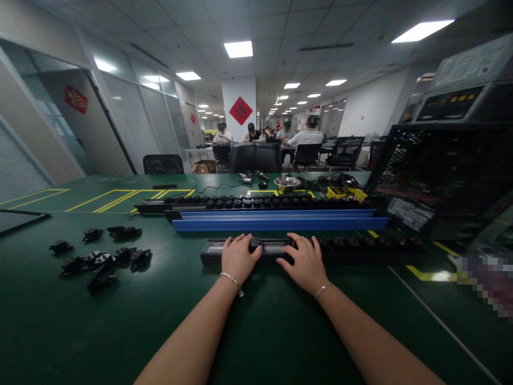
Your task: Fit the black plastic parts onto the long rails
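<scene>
A long black rail (211, 259) with a silvery inner channel lies across the green table in front of me. My left hand (239, 261) is closed around a small black block-like part (255, 244) set in the rail, thumb in front and fingers behind. Farther right, my right hand (306, 264) curls over the same rail, its thumb and fingers around another small black part (292, 244), which they mostly hide. Bare channel shows between the two hands. More black parts (363, 244) sit in a row along the rail's right stretch.
Loose black parts (106, 260) lie in a group at left. Behind the rail are a blue rail (276, 223) and more filled black rails (192, 204). A metal bowl (286, 183), cables and a yellow tray (347, 195) stand farther back. A dark equipment case (436, 160) rises at right.
</scene>
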`<act>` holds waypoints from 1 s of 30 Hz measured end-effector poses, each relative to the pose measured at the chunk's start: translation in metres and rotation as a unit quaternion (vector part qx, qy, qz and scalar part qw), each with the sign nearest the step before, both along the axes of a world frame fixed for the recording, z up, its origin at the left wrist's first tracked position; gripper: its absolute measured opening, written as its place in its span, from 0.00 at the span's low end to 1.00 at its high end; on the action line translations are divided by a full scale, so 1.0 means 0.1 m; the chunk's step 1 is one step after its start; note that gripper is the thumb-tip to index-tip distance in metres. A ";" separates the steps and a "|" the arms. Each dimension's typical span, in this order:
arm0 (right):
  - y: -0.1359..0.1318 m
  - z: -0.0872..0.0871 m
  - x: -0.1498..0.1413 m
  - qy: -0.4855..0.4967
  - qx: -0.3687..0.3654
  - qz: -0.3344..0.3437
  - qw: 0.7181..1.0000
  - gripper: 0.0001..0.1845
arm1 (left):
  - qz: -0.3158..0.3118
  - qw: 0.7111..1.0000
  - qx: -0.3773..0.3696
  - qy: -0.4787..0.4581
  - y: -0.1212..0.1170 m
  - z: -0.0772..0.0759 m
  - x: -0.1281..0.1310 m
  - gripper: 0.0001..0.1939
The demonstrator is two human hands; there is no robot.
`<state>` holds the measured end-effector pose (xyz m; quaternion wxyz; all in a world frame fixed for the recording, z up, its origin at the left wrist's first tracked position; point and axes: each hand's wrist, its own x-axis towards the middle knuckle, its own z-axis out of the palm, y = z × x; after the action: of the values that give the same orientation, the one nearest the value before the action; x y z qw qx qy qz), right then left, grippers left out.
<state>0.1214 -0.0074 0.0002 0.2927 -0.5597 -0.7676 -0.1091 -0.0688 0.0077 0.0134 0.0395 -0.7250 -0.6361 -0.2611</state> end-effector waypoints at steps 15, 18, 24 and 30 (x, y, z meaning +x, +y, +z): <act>0.00 0.00 0.01 -0.010 0.000 -0.002 1.000 0.09 | 0.016 1.000 0.021 0.013 0.05 -0.02 -0.14 0.21; 0.00 0.00 0.01 -0.014 0.002 -0.003 1.000 0.08 | 0.021 1.000 0.018 0.015 0.05 -0.02 -0.16 0.21; 0.01 -0.02 0.02 -0.017 0.003 -0.007 1.000 0.07 | 0.033 0.999 0.022 0.018 0.08 -0.03 -0.20 0.22; 0.03 -0.04 0.02 -0.023 0.014 -0.006 1.000 0.07 | 0.042 0.999 0.014 0.016 0.08 -0.03 -0.21 0.21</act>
<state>0.1238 -0.0044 -0.0040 0.2827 -0.5574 -0.7690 -0.1346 -0.0896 0.0152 0.0104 0.0710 -0.7009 -0.6617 -0.2567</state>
